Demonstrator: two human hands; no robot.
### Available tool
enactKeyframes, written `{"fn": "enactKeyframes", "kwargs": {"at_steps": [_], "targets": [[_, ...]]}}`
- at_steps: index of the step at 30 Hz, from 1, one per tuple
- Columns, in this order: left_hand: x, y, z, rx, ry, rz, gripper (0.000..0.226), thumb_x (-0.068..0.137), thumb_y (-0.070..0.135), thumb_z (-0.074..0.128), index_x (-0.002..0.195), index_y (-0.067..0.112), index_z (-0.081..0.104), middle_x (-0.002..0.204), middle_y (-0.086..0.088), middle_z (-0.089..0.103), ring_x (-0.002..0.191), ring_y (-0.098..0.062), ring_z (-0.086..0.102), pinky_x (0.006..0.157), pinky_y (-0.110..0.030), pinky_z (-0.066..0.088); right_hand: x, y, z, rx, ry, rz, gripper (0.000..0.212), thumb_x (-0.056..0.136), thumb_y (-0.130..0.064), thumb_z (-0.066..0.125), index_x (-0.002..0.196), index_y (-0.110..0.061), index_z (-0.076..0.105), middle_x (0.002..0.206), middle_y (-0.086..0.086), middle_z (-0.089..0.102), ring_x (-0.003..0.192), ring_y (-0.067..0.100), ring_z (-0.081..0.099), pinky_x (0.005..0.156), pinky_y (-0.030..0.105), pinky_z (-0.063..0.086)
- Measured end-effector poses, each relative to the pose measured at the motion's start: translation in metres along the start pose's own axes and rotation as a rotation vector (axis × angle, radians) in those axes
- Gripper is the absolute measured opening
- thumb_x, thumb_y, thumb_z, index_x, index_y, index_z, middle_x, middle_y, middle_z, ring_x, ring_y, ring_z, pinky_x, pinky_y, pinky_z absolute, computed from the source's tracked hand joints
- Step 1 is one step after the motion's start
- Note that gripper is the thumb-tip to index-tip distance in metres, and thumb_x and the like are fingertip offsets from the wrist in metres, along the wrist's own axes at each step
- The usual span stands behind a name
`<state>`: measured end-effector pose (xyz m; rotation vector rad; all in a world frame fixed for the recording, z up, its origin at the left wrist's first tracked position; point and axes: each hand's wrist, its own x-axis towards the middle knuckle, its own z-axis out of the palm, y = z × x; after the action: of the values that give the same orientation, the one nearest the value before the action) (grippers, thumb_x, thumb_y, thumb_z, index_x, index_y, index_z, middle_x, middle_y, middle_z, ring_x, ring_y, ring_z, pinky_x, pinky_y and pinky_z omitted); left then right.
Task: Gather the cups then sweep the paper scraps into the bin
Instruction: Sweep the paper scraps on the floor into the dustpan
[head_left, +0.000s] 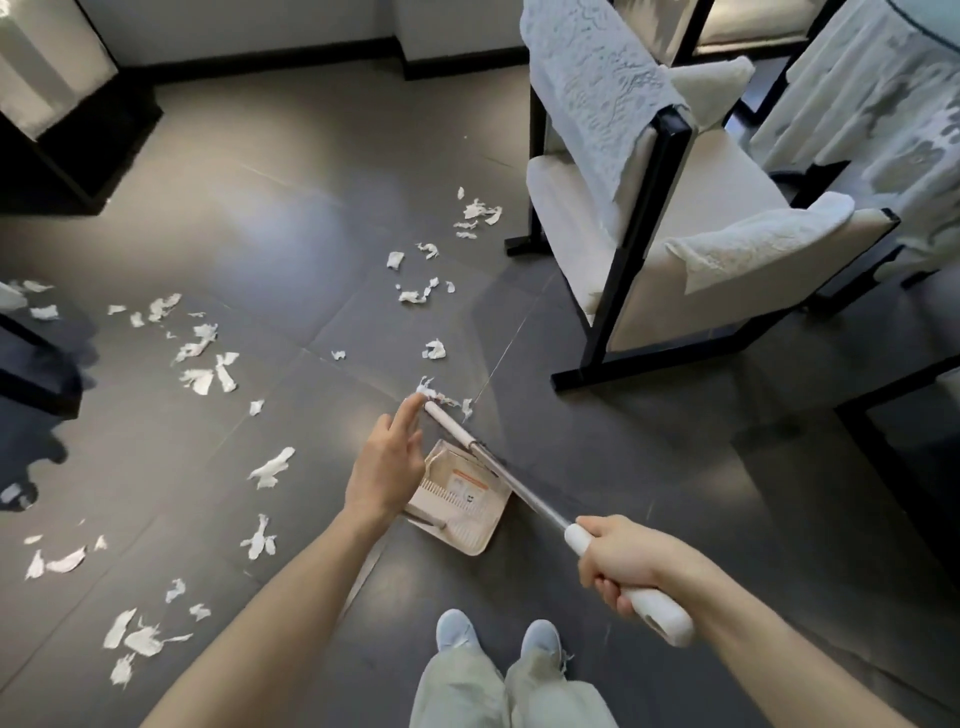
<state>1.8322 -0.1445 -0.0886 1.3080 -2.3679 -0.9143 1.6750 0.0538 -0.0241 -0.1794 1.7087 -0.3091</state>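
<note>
**A firm grip amid the litter**

The right hand (618, 561) is wrapped tightly round the white grip of a long handle (519, 493). Its shaft runs forward and left from that grip, over a beige dustpan (467, 525) on the floor (311, 208). The left hand (387, 467), fingers straight, has its fingertips at the handle's far white end. Torn paper scraps (200, 358) lie scattered left of and beyond both hands, a few just past that end.
</note>
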Motion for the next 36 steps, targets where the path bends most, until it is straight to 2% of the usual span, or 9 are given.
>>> {"fn": "enactKeyframes", "kwargs": {"at_steps": [4,6,11,14,19,23,27,29,36], "targets": [[0.002,-0.019,-0.021,-0.054,0.03,-0.032,0.045,0.091,0.004,0.051,0.133,0.019,0.049,0.104,-0.017,0.06,0.097,-0.035,0.059,0.084,-0.042,0.047,0.024,-0.032,0.008,-0.277,0.127,-0.175,0.017,0.078,-0.001,0.043,0.088,-0.014,0.045,0.054,0.005,0.049,0.037,0.014,0.043,0.041,0.02,0.037],[0.003,-0.027,-0.031,-0.073,0.061,-0.049,0.045,0.09,0.003,0.052,0.133,0.018,0.05,0.107,-0.016,0.061,0.101,-0.032,0.06,0.088,-0.042,0.047,0.04,-0.052,0.006,-0.373,0.186,-0.216,0.015,0.078,-0.002,0.042,0.089,-0.013,0.045,0.054,0.005,0.052,0.035,0.015,0.046,0.041,0.02,0.038],[0.013,-0.046,-0.044,-0.032,0.127,-0.089,0.043,0.089,0.001,0.054,0.13,0.015,0.052,0.099,-0.016,0.061,0.092,-0.034,0.059,0.083,-0.041,0.046,0.086,-0.109,-0.008,-0.447,0.253,-0.24,0.024,0.078,-0.001,0.039,0.098,-0.007,0.051,0.063,0.01,0.058,0.044,0.021,0.051,0.046,0.024,0.041],[0.024,-0.056,-0.045,-0.038,0.14,-0.125,0.043,0.089,0.0,0.054,0.129,0.016,0.053,0.097,-0.016,0.061,0.09,-0.034,0.059,0.082,-0.041,0.047,0.112,-0.141,-0.015,-0.458,0.258,-0.238,0.018,0.076,0.002,0.041,0.087,-0.003,0.054,0.066,0.015,0.059,0.058,0.028,0.055,0.055,0.029,0.043],[0.051,-0.072,-0.044,0.025,0.177,-0.129,0.043,0.087,-0.002,0.055,0.127,0.012,0.054,0.101,-0.018,0.063,0.092,-0.033,0.06,0.081,-0.027,0.039,0.153,-0.18,-0.02,-0.554,0.298,-0.207,0.012,0.075,0.002,0.043,0.071,-0.009,0.046,0.051,0.008,0.055,0.037,0.016,0.05,0.035,0.012,0.031],[0.069,-0.082,-0.046,0.065,0.186,-0.117,0.043,0.087,-0.001,0.054,0.127,0.013,0.055,0.1,-0.019,0.064,0.09,-0.035,0.061,0.079,-0.032,0.042,0.18,-0.203,-0.032,-0.766,0.268,-0.155,0.018,0.073,0.005,0.052,0.066,-0.01,0.045,0.063,0.008,0.056,0.061,0.025,0.056,0.051,0.023,0.042],[0.078,-0.089,-0.049,0.092,0.206,-0.114,0.043,0.085,-0.002,0.055,0.126,0.013,0.055,0.1,-0.018,0.064,0.092,-0.036,0.06,0.081,-0.037,0.045,0.183,-0.2,-0.039,-0.911,0.179,-0.106,0.012,0.074,0.001,0.052,0.081,-0.007,0.048,0.083,0.011,0.059,0.067,0.025,0.055,0.051,0.025,0.04],[0.08,-0.09,-0.051,0.082,0.203,-0.102,0.044,0.084,-0.004,0.054,0.125,0.011,0.055,0.104,-0.019,0.063,0.096,-0.035,0.06,0.084,-0.033,0.042,0.176,-0.186,-0.037,-0.914,0.133,-0.105,0.025,0.073,-0.001,0.051,0.097,-0.007,0.049,0.09,0.013,0.061,0.072,0.027,0.057,0.052,0.026,0.04],[0.083,-0.089,-0.051,0.06,0.181,-0.121,0.041,0.091,0.006,0.049,0.129,0.021,0.052,0.103,-0.016,0.061,0.092,-0.034,0.058,0.079,-0.031,0.041,0.112,-0.135,-0.018,-0.892,-0.09,-0.081,0.045,0.075,-0.001,0.046,0.12,-0.002,0.051,0.077,0.012,0.054,0.066,0.026,0.049,0.054,0.028,0.038]]}}
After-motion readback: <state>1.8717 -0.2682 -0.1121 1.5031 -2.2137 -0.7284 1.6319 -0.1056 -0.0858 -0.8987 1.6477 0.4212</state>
